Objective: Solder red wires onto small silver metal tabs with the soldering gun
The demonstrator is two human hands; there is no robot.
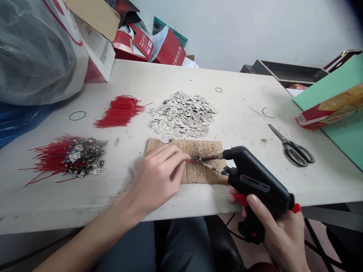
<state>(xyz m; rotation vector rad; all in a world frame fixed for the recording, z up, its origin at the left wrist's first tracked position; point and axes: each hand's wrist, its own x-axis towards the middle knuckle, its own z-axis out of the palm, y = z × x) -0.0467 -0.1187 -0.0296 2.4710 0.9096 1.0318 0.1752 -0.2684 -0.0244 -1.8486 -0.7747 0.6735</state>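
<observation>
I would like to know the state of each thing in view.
left hand: pinching a red wire
right hand: gripping soldering gun
soldering gun: held, power unclear
scissors: closed, lying flat
cardboard: flat, darkly stained
wire bundle: loosely piled
metal tabs: heaped
wired tabs: jumbled
white box: flap open

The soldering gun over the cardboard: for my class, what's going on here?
A person sits at a table. The right hand grips a black soldering gun, its tip above a piece of cardboard. The left hand holds a thin red wire by the tip. Beyond the cardboard lie a pile of small metal pieces and, left of it, a bundle of red wires.
</observation>
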